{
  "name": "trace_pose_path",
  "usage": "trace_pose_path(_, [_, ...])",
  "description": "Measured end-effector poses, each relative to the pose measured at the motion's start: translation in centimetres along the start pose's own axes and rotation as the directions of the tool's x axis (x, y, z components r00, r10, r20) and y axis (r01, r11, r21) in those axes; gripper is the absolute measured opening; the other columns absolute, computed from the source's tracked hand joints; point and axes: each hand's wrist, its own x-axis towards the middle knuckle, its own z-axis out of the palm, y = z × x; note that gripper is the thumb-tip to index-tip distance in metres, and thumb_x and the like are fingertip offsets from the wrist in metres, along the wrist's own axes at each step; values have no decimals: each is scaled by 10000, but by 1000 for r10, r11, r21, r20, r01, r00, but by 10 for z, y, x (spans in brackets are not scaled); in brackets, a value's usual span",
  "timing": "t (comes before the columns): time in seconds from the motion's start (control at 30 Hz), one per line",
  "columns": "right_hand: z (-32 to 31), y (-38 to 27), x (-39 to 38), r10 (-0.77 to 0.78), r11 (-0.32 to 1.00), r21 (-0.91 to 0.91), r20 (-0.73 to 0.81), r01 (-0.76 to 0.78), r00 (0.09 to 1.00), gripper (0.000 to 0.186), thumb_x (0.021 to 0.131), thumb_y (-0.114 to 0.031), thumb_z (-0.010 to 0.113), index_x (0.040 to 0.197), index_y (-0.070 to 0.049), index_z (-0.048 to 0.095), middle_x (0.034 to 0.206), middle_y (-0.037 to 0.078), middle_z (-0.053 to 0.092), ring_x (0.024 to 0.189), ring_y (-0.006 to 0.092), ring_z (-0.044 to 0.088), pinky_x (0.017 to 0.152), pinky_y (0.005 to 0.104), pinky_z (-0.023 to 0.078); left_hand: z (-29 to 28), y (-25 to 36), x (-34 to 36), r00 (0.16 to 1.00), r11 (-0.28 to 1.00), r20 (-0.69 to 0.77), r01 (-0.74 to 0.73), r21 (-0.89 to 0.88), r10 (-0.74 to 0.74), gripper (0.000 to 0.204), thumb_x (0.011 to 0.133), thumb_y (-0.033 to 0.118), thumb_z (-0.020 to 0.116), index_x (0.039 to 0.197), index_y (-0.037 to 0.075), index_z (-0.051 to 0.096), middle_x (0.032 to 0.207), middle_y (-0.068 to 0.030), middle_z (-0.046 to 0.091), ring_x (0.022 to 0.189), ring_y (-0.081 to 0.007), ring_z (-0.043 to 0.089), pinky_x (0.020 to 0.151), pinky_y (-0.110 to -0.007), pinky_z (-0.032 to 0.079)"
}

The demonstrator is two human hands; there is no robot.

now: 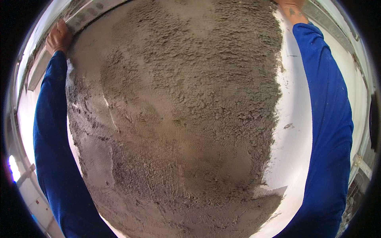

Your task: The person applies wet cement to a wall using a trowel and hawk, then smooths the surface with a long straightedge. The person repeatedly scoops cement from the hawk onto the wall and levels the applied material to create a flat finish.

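Observation:
A long, pale, mortar-smeared straightedge [89, 15] spans the top of the wall, bent into an arc by the lens. At the upper left, my left hand [58, 37] is closed with its fingers wrapped round the bar. My right hand [291, 10] is at the upper right, on the same bar, its fingers partly cut off by the top edge. Below the bar, wet grey mortar [190, 99] covers the wall between my raised arms. It is rough and ridged at upper right, smoother toward the left and bottom.
White wall surface [295, 103] borders the mortar on the right, with a ragged edge between them. A pale bar [363, 166] shows at the far right rim. Bright light [14, 168] and light panels [37, 202] appear at the lower left.

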Motion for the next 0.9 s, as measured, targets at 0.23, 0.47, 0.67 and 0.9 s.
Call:
trace_pose_path(0.23, [-17, -9, -19, -8, 957, 269, 405, -110, 914, 461, 830, -550, 496, 753, -104, 582, 711, 158, 614, 676, 358, 594, 612, 466, 435, -19, -6, 11, 977, 974, 165, -162, 161, 135, 533, 909, 532, 290, 1091, 168, 635, 1051, -191, 629, 990, -395, 576, 849, -488, 427])
trace_pose_path(0.47, [-39, 0, 8, -269, 952, 290, 644, 97, 716, 697, 684, -684, 594, 941, -36, 581, 919, 181, 612, 887, 355, 586, 771, 445, 443, -51, -7, 6, 779, 799, 356, -588, 128, 516, 345, 920, 362, 427, 1220, 206, 495, 1082, -87, 596, 1055, -315, 523, 874, -446, 384])
trace_pose_path(0.67, [-50, 2, 22, -320, 939, 315, 653, 138, 687, 654, 717, -614, 609, 990, -20, 602, 1014, 200, 589, 979, 371, 553, 836, 449, 434, -96, 32, -24, 803, 921, 462, -377, -98, 377, 530, 899, 513, 448, 1228, 99, 433, 1157, -132, 522, 1127, -322, 470, 881, -579, 345])
trace_pose_path(0.9, [-65, -7, -11, -264, 964, 193, 627, 182, 733, 618, 779, -604, 539, 1081, -66, 537, 1088, 80, 558, 1057, 270, 492, 811, 486, 339, -125, 45, -43, 793, 925, 513, -379, -4, 328, 419, 890, 431, 518, 1066, 59, 439, 1122, -146, 527, 1087, -356, 503, 837, -648, 363])
